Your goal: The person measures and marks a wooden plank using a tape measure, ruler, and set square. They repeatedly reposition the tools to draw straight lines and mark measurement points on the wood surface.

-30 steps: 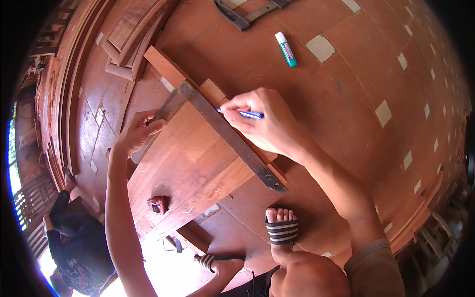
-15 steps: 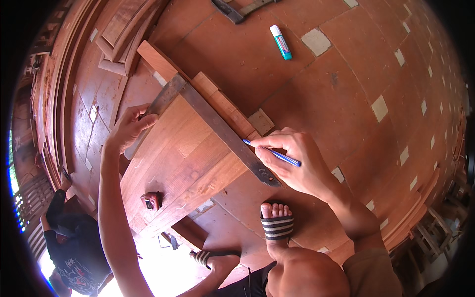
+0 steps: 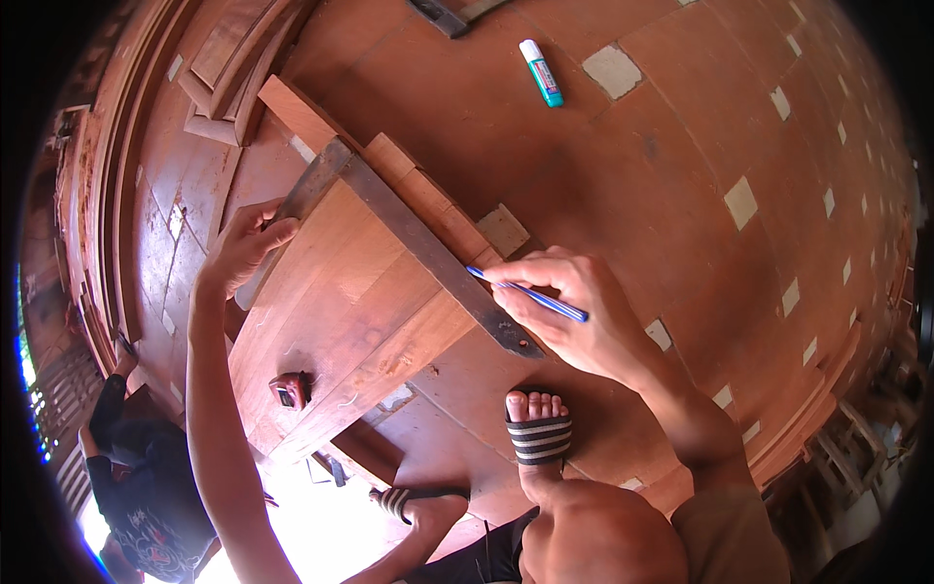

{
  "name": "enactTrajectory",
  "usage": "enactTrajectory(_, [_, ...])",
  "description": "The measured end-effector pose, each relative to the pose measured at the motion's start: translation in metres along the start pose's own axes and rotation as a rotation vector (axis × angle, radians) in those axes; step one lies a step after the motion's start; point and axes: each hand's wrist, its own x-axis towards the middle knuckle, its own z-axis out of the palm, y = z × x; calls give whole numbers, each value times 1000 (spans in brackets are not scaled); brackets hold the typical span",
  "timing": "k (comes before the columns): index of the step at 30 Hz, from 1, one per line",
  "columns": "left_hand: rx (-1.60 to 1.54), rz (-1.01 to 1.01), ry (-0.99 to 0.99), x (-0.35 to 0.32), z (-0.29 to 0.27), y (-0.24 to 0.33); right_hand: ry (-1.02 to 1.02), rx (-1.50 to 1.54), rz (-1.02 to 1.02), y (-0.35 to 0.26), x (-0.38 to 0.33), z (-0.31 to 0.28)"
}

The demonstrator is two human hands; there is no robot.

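A dark metal carpenter's square (image 3: 424, 239) lies over a wide reddish wooden panel (image 3: 336, 282), its long blade slanting along the panel's end. My left hand (image 3: 243, 245) grips the square's shorter arm at the panel's left edge, thumb on top. In my right hand (image 3: 576, 310) is a blue-and-white striped pen (image 3: 547, 301), pinched between thumb and fingers. Its tip meets the outer edge of the blade, towards the lower end. A small red tape measure (image 3: 290, 390) rests on the panel's near part. Wooden strips (image 3: 428, 200) stick out beyond the blade.
A white-and-green glue tube (image 3: 541, 73) lies on the tiled floor (image 3: 662, 224). Beyond it is a dark metal tool (image 3: 443, 18). Stacked wooden frames (image 3: 229, 73) stand far left. Another person (image 3: 151, 492) crouches at lower left. My sandalled foot (image 3: 538, 428) is near the panel.
The whole view has shifted slightly, moving everything a little left and up in the picture. My left hand keeps its grip on the square, and the pen tip stays at the blade's edge.
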Motion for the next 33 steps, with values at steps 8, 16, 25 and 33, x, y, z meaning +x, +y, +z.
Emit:
enactTrajectory(8, [22,-30,-17,-2,-2,6,-21,4,-23,5,-17,-3])
enactTrajectory(16, [20,-25,12,-1,-1,1,-55,-24,-4,5,-31,-11])
enactTrajectory(25, [33,-28,19,-1,-3,-3,-99,-140,-38,2,-19,-19])
enactTrajectory(33, [-7,-25,43,-2,-1,-7,-115,-225,-176,-6,63,1])
